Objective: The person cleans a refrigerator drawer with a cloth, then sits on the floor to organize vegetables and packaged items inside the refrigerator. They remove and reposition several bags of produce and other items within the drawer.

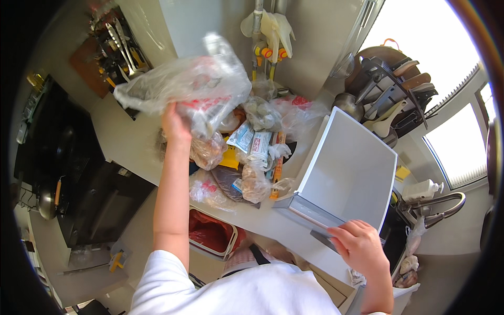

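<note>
My left hand [176, 122] is closed on a clear plastic bag with red print [197, 84], held up over the left part of the counter and blurred. Its fingers are partly hidden by the film. An empty white fridge drawer [334, 161] with a clear front edge stands on the counter to the right. My right hand [356, 244] is at the near rim of that drawer, its fingers bent; whether they grip it is unclear. Between the two lies a heap of bagged food [258, 114], with a yellow packet [229, 157], a white-and-blue packet [241, 136] and a long orange package [278, 169].
Below the counter edge stands a bin with a red liner [208, 232]. At the right are a sink faucet [445, 208], a soap bottle [421, 191] and a utensil rack [393, 82]. A black stovetop [59, 138] is at the left. Rubber gloves [273, 33] hang on pipes.
</note>
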The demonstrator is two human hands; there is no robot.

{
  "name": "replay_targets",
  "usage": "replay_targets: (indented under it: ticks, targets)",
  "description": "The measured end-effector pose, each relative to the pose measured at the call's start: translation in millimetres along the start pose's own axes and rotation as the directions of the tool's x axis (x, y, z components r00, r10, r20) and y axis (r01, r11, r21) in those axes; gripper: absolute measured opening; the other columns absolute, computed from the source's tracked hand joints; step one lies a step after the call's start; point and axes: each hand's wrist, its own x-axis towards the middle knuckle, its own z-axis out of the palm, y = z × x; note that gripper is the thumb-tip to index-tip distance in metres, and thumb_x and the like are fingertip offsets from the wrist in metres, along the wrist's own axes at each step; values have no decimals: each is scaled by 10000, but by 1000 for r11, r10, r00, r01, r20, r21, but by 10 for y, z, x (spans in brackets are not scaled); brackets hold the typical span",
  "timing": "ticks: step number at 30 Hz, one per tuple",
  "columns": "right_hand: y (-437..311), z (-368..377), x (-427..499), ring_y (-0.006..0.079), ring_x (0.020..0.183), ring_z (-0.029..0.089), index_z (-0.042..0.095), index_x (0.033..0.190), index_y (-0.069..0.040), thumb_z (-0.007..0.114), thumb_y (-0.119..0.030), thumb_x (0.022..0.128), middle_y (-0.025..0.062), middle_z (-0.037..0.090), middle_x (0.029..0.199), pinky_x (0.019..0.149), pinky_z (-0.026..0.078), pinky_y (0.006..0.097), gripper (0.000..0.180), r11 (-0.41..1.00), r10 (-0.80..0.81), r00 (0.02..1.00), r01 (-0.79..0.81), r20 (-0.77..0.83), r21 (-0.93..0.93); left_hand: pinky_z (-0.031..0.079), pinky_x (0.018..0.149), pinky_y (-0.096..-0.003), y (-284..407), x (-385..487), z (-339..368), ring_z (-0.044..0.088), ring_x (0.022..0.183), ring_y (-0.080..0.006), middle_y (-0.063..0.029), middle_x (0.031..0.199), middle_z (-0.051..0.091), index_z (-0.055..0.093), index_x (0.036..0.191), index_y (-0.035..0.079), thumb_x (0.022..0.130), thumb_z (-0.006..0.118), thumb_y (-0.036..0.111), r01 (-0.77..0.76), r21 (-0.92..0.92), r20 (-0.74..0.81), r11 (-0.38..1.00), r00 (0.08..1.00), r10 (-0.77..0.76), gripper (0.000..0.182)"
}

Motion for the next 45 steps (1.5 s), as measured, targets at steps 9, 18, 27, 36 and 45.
replay_targets:
  ticks: [9, 18, 27, 36, 45]
  targets:
    - [-205, 374, -212, 243, 688, 599, 637, 941, -91, 668, -61, 757, 44, 590, 752, 643, 505, 350, 190, 916, -218, 963, 258, -157, 307, 444, 945, -416, 1083, -993, -1567, 508, 1114, -278, -131, 1224, 519, 487, 1257, 50, 932, 390, 470, 239, -391, 208, 889, 964, -168, 540]
    - [-586, 1218, -1031, 294, 795, 603, 616, 921, -87, 571, -141, 845, 94, 600, 813, 688, 489, 393, 104, 908, 211, 947, -97, -243, 408, 434, 956, -417, 742, -2149, -871, 499, 1137, -275, -126, 1255, 505, 480, 1273, 45, 928, 401, 460, 261, 482, 304, 836, 845, -439, 545]
    - [-2595, 2552, -1959, 285, 858, 621, 652, 938, -100, 509, -231, 879, 76, 642, 906, 720, 503, 400, 203, 408, 892, 449, -765, -42, 499, 423, 966, -419, 940, -2740, -893, 491, 1160, -272, -122, 1285, 492, 473, 1288, 41, 924, 411, 451, 119, 822, 512, 556, 272, -815, 552]
    - [-5406, 4758, -4149, 312, 985, 613, 667, 1043, -155, 534, -214, 828, 119, 657, 1048, 842, 479, 436, 260, -625, 780, -546, -654, 306, 427, 437, 948, -409, 1990, -3751, -1297, 501, 1151, -275, -114, 1248, 518, 494, 1240, 30, 926, 397, 409, 171, 885, 460, 433, -174, -871, 501]
    - [-8271, 5729, -6570, 336, 1135, 524, 531, 1255, -103, 569, -207, 846, 160, 521, 1279, 949, 443, 444, 423, -940, 317, -866, -233, 386, 250, 481, 874, -449, 2194, -4837, -2848, 557, 1071, -292, -140, 1205, 540, 498, 1233, 9, 897, 466, 368, 231, 941, 333, 248, -493, -804, 493]
